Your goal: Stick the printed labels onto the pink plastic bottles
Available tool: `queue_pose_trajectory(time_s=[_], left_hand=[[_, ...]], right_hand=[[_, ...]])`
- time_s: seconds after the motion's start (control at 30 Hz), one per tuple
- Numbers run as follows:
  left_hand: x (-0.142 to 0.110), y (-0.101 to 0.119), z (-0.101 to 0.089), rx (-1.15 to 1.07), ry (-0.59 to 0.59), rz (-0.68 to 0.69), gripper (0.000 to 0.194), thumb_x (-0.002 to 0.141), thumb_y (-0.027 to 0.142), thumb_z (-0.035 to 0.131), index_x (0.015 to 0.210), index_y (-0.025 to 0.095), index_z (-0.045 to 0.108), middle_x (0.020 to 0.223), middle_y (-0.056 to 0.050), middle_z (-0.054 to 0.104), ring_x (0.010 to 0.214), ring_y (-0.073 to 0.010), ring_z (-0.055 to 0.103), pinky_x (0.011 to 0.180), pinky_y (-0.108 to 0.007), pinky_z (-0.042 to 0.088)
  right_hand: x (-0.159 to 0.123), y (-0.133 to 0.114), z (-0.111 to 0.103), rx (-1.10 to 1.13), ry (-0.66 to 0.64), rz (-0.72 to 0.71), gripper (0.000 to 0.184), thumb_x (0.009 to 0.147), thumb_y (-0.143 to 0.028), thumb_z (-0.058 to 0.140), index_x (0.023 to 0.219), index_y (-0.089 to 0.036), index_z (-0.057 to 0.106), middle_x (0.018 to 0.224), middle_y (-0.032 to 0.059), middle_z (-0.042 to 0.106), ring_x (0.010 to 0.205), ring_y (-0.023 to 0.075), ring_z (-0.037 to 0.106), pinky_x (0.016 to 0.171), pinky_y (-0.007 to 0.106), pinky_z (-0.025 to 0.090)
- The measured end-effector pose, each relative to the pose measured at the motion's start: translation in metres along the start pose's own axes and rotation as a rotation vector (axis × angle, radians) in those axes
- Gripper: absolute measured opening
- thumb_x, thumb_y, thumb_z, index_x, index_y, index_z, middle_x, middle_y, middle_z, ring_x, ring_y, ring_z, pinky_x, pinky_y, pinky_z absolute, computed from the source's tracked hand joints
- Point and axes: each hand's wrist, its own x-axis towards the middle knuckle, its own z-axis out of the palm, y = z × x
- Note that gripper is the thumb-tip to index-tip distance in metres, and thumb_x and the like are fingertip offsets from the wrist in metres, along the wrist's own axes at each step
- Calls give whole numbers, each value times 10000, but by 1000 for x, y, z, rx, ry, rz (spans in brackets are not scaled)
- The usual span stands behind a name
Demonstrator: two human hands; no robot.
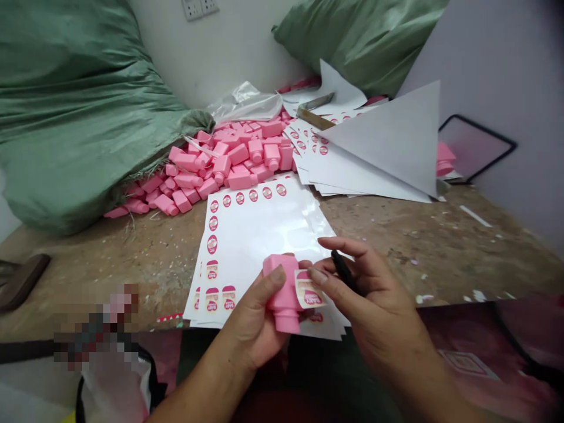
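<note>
Gripping a pink bottle (284, 301), the left hand (259, 317) is partly hidden.

Soft light, glare on label sheet (259, 229), deep shadow beneath table (110, 258)

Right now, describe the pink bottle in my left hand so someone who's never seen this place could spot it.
Find the brown worktable, then the white label sheets at its near edge. Over them, your left hand holds a pink bottle, neck toward you. Unlike the heaped pink bottles behind, it's held up, slightly overlapped in view by a label in your right hand.
</note>
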Motion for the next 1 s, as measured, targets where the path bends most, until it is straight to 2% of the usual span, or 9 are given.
queue_pose_trajectory(time_s=[0.1, 0.23, 0.33, 0.43, 0.7, 1.0], left_hand=[[-3, 2, -5, -9, 28, 28, 498, 653, 247, 823, 1093, 115, 629, 987, -101, 703, 821, -168, 665, 707, -260, 524], [-8, 3, -7, 34, -8, 91, 480, 753, 272, 757, 1187, 178, 575, 1056, -90, 694, 862, -193, 663, 749, -317, 525], [-12, 3, -6, 55, -31, 109, 377, 861, 352, 634, 1185, 175, 558, 1031, -102, 689, 942, -222, 655, 816, -352, 513], [-13, 3, -5, 58, -1, 132, 332, 941, 369, 493, 1188, 154, 547, 1061, -118, 673, 1054, -243, 627, 890, -373, 488], [-8, 3, -10, 49, -9, 146, 306, 971, 366, 425, 1136, 150, 566, 1126, -131, 652, 1170, -250, 574, 998, -389, 427], [-6, -1, -17, 146, -42, 208, 331, 945, 424, 479, 1119, 165, 591, 1159, -113, 648, 1229, -265, 527, 1046, -411, 382]], right_hand=[[1, -1, 4, 19, -13, 23, 362, 761, -372, 745, 1085, -293, 603, 804, -16, 643, 719, 150, 633, 600, 244, 530], [1, -2, 10, -32, -9, 1, 357, 755, -382, 738, 1071, -287, 602, 794, -11, 649, 730, 164, 631, 598, 257, 524], [-2, -3, 17, -121, -18, -43, 346, 766, -364, 722, 1081, -284, 601, 768, -17, 637, 694, 151, 610, 586, 245, 513], [-4, -4, 23, -182, -48, -79, 326, 784, -345, 704, 1085, -281, 597, 763, -18, 628, 677, 142, 602, 554, 224, 501], [-2, -4, 27, -276, -115, -135, 302, 829, -309, 657, 1121, -295, 584, 751, -32, 631, 623, 127, 601, 516, 203, 498], [-2, -1, 27, -329, -76, -176, 298, 849, -285, 640, 1140, -301, 578, 756, -40, 636, 657, 118, 601, 571, 200, 496]])
